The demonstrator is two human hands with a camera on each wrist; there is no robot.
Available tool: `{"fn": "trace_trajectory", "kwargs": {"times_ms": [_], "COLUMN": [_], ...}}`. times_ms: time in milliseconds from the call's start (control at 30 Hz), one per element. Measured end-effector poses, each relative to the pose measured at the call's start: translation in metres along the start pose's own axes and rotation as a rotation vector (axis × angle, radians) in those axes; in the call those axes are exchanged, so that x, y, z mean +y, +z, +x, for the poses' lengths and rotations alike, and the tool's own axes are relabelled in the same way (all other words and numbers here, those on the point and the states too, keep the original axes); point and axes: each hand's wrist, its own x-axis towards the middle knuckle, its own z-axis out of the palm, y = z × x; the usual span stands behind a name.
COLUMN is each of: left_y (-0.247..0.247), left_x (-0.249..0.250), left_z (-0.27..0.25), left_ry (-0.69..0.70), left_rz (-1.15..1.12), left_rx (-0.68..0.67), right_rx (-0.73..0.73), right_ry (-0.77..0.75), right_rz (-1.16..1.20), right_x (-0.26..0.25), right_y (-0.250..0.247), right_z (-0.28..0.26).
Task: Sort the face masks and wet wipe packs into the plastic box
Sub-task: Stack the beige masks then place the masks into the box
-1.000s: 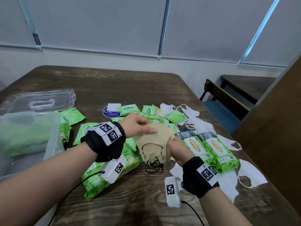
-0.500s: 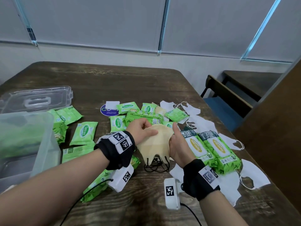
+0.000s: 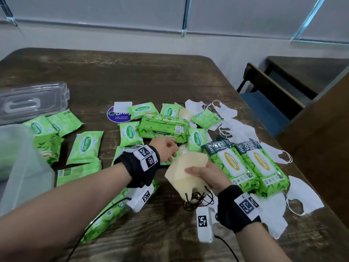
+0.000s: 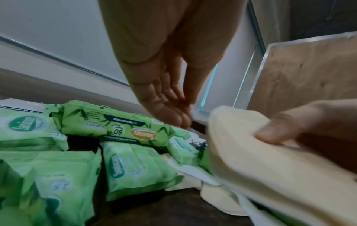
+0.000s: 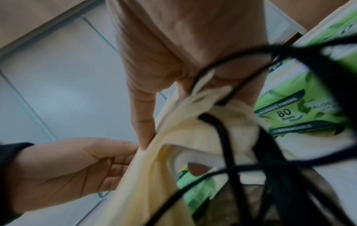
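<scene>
Head view first: hands meet at centre frame over the wooden tabletop (image 3: 170, 72). The right hand (image 3: 209, 176) grips a stack of cream face masks (image 3: 187, 173), thumb on top and fingers curled under, the black ear loops (image 3: 198, 201) dangling toward the lower edge. That grip probably serves to keep the loose stack squared for a single carry. The left hand (image 3: 166, 151) hovers just beside the stack's upper end, fingers relaxed and holding nothing. Green Sanicare wet wipe packs (image 3: 164, 127) lie scattered across the middle of the frame, two large packs (image 3: 245, 167) at right, white face masks (image 3: 302, 199) along the right side. The translucent plastic box (image 3: 22, 167) stands at the left edge, with green packs already visible through its wall; its clear lid (image 3: 32, 101) lies above it.

Left wrist view: the left hand (image 4: 170, 94) hangs with straight, loose fingers above a large green pack (image 4: 115, 126), empty. At lower right the right hand's thumb (image 4: 280, 131) presses the cream masks (image 4: 260, 168).

Right wrist view: the right hand (image 5: 183, 68) pinches the cream masks (image 5: 164, 152) with the black loops (image 5: 231, 152) tangled in front; the left hand (image 5: 77, 168) lies open against the stack's side at lower left, likely steadying it.
</scene>
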Motion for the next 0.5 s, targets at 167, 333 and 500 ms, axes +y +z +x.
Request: {"fn": "trace_trajectory", "kwargs": {"times_ms": [167, 333, 500], "left_y": [-0.008, 0.009, 0.039], "left_x": [-0.005, -0.002, -0.009], "left_z": [0.038, 0.062, 0.085], "left_ry": [0.006, 0.185, 0.192], "left_rz": [0.302, 0.568, 0.882], "left_rx": [0.026, -0.136, -0.345], "right_rx": [0.081, 0.114, 0.11], "right_ry": [0.115, 0.185, 0.173], "right_rz": [-0.062, -0.128, -0.145], "right_x": [0.011, 0.016, 0.017], "right_y": [-0.008, -0.009, -0.01], "right_z": [0.017, 0.032, 0.04]}}
